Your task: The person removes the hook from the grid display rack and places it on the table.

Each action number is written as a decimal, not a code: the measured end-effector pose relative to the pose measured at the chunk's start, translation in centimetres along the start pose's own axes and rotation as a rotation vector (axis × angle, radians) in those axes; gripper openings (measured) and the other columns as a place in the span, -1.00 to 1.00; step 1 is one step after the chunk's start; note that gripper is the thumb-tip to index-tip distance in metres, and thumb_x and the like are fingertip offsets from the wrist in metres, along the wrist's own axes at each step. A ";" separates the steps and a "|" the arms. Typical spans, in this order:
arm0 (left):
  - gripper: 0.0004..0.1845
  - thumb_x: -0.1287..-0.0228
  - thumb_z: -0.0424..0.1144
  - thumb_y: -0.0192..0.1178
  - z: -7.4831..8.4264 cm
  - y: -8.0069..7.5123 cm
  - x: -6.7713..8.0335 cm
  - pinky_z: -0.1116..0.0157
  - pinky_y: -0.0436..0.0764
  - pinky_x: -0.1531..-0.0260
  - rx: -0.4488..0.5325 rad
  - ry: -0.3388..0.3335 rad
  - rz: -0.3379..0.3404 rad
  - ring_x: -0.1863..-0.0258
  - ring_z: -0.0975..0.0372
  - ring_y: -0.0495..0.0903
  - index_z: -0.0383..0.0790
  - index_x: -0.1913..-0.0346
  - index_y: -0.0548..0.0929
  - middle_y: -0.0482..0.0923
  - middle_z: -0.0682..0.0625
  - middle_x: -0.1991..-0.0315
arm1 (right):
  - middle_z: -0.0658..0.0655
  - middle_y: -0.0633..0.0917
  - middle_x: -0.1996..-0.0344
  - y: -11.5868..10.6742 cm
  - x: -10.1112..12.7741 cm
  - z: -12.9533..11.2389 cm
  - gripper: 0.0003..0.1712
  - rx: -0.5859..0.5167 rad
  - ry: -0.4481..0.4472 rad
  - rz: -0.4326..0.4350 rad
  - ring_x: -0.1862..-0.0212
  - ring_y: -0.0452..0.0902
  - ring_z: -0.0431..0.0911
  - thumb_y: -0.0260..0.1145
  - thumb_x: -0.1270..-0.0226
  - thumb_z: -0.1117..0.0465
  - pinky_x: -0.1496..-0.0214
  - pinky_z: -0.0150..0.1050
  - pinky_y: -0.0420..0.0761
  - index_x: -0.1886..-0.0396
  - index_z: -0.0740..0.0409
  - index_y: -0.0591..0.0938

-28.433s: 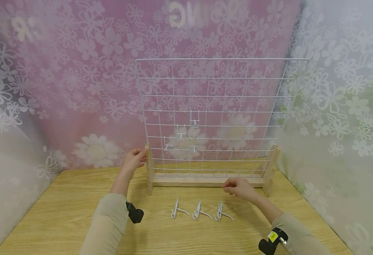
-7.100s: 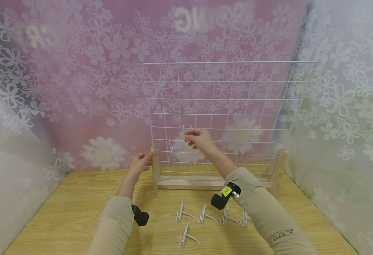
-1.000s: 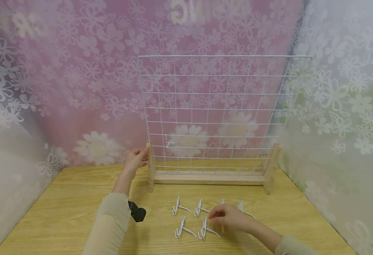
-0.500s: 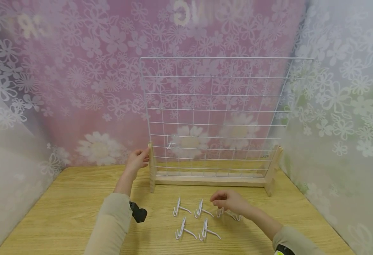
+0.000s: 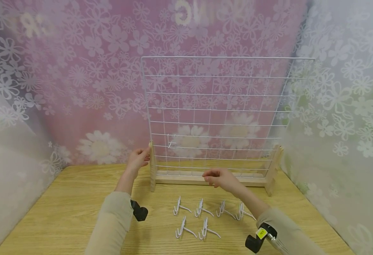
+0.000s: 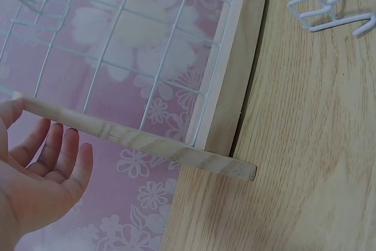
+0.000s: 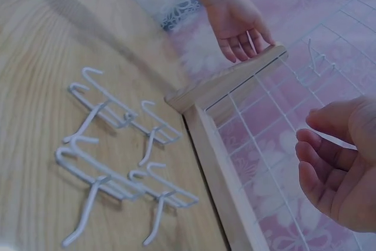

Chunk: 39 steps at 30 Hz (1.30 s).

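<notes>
A white wire grid panel [image 5: 201, 94] stands upright in a wooden stand [image 5: 209, 180]. My left hand [image 5: 137, 159] holds the top of the stand's left post [image 6: 129, 138], thumb at its end and fingertips along its outer side. One white wire hook [image 5: 171, 143] hangs low on the left part of the grid. My right hand [image 5: 222, 179] is raised in front of the stand's lower bar, fingers loosely curled with nothing between them. Below it, several white hooks lie on the table in two rows, among them a back-row hook [image 5: 200, 208] and a front-row hook [image 5: 205, 228].
The wooden table [image 5: 87, 212] runs back to a pink floral backdrop [image 5: 103, 88], with a pale floral sheet [image 5: 349, 141] along the right side. A black wrist camera [image 5: 138, 211] is on the left forearm, another camera [image 5: 259, 238] on the right.
Over the earlier frames, hooks on the grid drop from several to one, while those on the table increase. In the last second my right hand rises from the table hooks, empty. The left hand stays.
</notes>
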<state>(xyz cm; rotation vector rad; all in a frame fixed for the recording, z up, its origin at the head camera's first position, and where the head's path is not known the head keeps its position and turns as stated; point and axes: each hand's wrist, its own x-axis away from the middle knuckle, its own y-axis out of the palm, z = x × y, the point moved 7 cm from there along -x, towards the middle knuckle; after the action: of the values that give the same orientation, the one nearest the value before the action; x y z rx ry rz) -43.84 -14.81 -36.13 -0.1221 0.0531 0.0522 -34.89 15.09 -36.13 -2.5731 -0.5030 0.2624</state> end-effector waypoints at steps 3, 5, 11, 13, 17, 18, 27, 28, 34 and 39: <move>-0.57 -0.37 -0.03 0.05 0.0 0.0 -0.1 0.00 0.46 -0.01 0.002 0.004 0.001 0.23 0.08 0.51 -0.44 0.15 0.48 0.46 -0.14 0.28 | 0.24 0.62 0.24 -0.1 -0.8 -0.5 -0.63 -0.018 0.010 0.015 0.24 0.49 -0.02 0.20 -0.34 0.13 0.21 -0.07 0.56 0.01 0.33 0.57; -0.58 -0.37 -0.04 0.05 0.0 0.0 -0.1 0.00 0.47 0.00 0.003 0.007 0.001 0.23 0.08 0.51 -0.44 0.17 0.48 0.46 -0.13 0.29 | 0.20 0.63 0.24 -0.2 -1.2 -0.8 -0.63 -0.019 0.007 0.026 0.24 0.51 0.00 0.20 -0.35 0.13 0.19 -0.03 0.56 0.02 0.33 0.57; -0.59 -0.37 -0.04 0.04 0.0 0.0 -0.1 0.04 0.50 0.04 -0.010 0.008 0.006 0.23 0.07 0.50 -0.43 0.17 0.49 0.46 -0.12 0.31 | 0.11 0.63 0.29 -0.3 -2.4 -1.8 -0.63 -0.019 -0.017 0.054 0.23 0.52 0.09 0.19 -0.35 0.14 0.21 -0.02 0.56 0.02 0.36 0.57; -0.58 -0.37 -0.04 0.05 0.0 0.0 -0.2 0.03 0.50 0.03 -0.008 0.008 0.002 0.24 0.09 0.50 -0.44 0.14 0.49 0.46 -0.13 0.29 | 0.11 0.64 0.29 -0.4 -2.8 -2.1 -0.65 -0.020 -0.032 0.070 0.26 0.52 0.04 0.19 -0.35 0.16 0.24 -0.07 0.57 0.03 0.36 0.57; -0.55 -0.36 -0.02 0.05 -0.1 0.2 -0.4 0.02 0.48 0.00 0.003 0.005 -0.007 0.26 0.12 0.50 -0.44 0.08 0.49 0.46 -0.13 0.27 | 0.13 0.65 0.28 -0.8 -3.5 -2.9 -0.69 -0.020 -0.060 0.103 0.31 0.53 -0.05 0.20 -0.34 0.20 0.28 -0.15 0.58 0.06 0.35 0.59; -0.55 -0.36 -0.01 0.05 -0.1 0.2 -0.4 0.02 0.48 0.00 0.004 0.004 -0.008 0.27 0.12 0.50 -0.44 0.08 0.49 0.46 -0.12 0.27 | 0.13 0.66 0.28 -0.8 -3.7 -3.0 -0.69 -0.023 -0.055 0.109 0.30 0.53 -0.06 0.21 -0.34 0.19 0.28 -0.16 0.58 0.07 0.33 0.60; -0.58 -0.37 -0.03 0.04 -0.3 0.0 -0.3 -0.01 0.47 0.00 0.010 0.006 0.001 0.31 0.17 0.51 -0.42 0.15 0.48 0.46 -0.09 0.32 | 0.09 0.66 0.28 -0.6 -5.4 -4.6 -0.69 -0.028 -0.028 0.130 0.25 0.54 0.00 0.23 -0.32 0.14 0.22 -0.08 0.58 0.06 0.25 0.61; -0.58 -0.37 -0.03 0.04 -0.3 0.0 -0.3 -0.01 0.47 0.00 0.010 0.006 0.001 0.32 0.17 0.51 -0.42 0.16 0.49 0.46 -0.09 0.32 | 0.09 0.65 0.29 -0.5 -5.6 -4.9 -0.71 -0.028 -0.031 0.137 0.26 0.54 0.00 0.22 -0.33 0.15 0.23 -0.09 0.58 0.07 0.25 0.62; -0.57 -0.36 -0.01 0.05 -0.3 -0.1 -0.2 -0.01 0.47 0.00 0.005 0.000 0.002 0.31 0.17 0.51 -0.42 0.13 0.49 0.46 -0.09 0.31 | 0.10 0.65 0.24 -0.4 -6.6 -5.8 -0.73 -0.030 -0.026 0.166 0.22 0.54 0.03 0.20 -0.35 0.16 0.27 -0.25 0.57 0.06 0.20 0.62; -0.56 -0.36 -0.01 0.06 -0.3 -0.1 -0.1 0.01 0.49 0.01 0.000 0.001 0.005 0.28 0.14 0.52 -0.43 0.12 0.50 0.47 -0.11 0.31 | 0.12 0.65 0.22 -0.3 -7.2 -6.5 -0.72 -0.032 -0.027 0.180 0.16 0.53 0.10 0.20 -0.35 0.14 0.25 -0.22 0.57 0.05 0.19 0.62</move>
<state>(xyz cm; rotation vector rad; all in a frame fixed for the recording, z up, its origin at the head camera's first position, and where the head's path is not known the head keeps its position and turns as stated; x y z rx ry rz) -43.98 -14.94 -36.37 -0.1219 0.0542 0.0571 -39.76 9.60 -29.82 -2.6522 -0.2867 0.3550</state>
